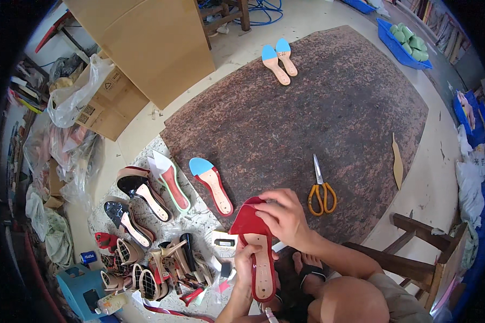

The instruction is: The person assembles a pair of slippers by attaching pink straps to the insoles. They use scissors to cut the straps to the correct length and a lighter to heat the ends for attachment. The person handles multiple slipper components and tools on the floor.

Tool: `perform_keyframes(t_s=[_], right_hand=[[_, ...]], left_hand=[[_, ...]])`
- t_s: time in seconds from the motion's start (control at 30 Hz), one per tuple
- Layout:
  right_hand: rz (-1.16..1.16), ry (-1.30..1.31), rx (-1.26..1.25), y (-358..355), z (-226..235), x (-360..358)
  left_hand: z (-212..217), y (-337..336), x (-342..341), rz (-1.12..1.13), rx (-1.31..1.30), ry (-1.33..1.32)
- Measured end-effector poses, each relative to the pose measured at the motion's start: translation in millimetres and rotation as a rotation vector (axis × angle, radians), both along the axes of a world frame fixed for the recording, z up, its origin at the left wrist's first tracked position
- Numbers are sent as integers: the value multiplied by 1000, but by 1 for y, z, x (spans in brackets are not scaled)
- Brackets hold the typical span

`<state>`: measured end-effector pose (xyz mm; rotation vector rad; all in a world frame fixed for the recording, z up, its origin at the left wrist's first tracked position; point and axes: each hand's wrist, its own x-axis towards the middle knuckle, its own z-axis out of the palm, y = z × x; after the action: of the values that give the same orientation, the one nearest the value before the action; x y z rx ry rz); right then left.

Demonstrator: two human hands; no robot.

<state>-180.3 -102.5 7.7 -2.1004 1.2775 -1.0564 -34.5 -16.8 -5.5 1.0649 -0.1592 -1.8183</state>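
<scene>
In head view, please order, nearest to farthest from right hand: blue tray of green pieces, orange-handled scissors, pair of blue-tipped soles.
1. Orange-handled scissors, right of the right hand.
2. Pair of blue-tipped soles, on the dark mat's far side.
3. Blue tray, far right.

Right grip (288,218) curls beyond left grip (245,265).

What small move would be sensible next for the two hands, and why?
Probably the right hand should press the wide, smooth red sheet closer around the toe of the red-rimmed beige shoe sole: its fingers are at the sheet's edge, the sheet spreads wider than the sole, and the left hand steadies the sole below it.
</scene>
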Motion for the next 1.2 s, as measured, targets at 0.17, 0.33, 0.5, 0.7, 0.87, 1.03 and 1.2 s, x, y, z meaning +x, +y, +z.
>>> perform_keyframes(t_s=[0.17,0.33,0.5,0.7,0.87,1.03,1.2], right_hand=[[309,-19,-10,0,-4,-1],[319,-617,410,30,8,1],[-63,-649,429,14,9,-19],[-85,-599,545,15,-4,-17],[50,-616,737,20,-8,0],[212,-390,855,11,-26,23],[62,-388,786,-7,-24,34]], left_hand=[[-14,-4,7,64,-10,3],[-42,-10,51,304,108,-155],[-36,-46,118,354,-49,-249],[-72,-110,266,425,-216,-797],[-95,-122,290,344,-115,-1214],[-116,-99,286,277,69,-1585],[-87,-89,211,549,-231,-1540]])
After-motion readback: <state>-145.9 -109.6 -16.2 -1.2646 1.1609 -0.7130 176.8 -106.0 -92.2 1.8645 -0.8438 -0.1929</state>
